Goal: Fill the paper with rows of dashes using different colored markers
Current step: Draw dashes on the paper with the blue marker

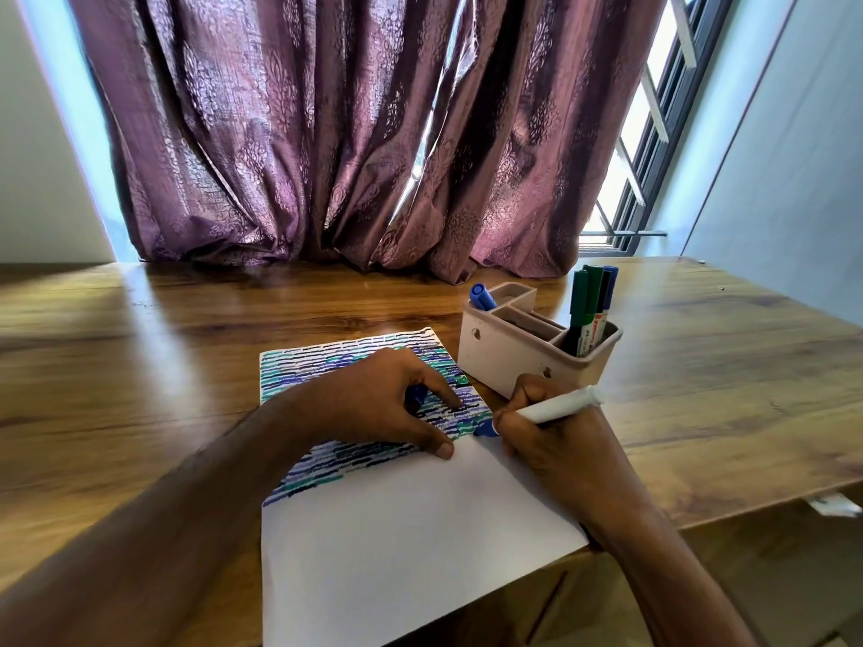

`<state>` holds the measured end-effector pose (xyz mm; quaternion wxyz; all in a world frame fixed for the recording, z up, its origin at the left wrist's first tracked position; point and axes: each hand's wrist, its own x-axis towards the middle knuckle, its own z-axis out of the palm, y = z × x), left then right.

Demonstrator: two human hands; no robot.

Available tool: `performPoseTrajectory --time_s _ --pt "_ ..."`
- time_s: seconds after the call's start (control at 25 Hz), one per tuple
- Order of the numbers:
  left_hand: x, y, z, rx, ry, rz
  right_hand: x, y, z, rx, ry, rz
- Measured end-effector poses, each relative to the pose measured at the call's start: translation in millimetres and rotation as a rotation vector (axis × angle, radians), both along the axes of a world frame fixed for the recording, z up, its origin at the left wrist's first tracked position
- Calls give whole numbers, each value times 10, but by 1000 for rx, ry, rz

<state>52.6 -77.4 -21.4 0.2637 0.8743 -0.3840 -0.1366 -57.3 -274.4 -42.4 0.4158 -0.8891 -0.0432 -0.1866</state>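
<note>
A white rectangular paper sheet (397, 544) lies flat on the wooden table, its twelve-o'clock half filled with blue, teal and dark dash rows, its six-o'clock half blank, while a white-barrelled blue-tipped marker (555, 406) slants tip-down at its three-o'clock edge.

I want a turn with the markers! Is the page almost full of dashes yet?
Not yet. The top part of the paper already has rows of blue, teal and dark dashes. The right hand holds a marker at the right edge of the newest row, while the left hand steadies the sheet. The whole lower part is bare white.
</note>
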Motion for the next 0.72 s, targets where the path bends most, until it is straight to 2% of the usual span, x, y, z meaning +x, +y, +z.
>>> performPoseTrajectory --time_s 0.72 --pt "-4 -7 4 21 1 9 19 -8 8 -49 -16 -27"
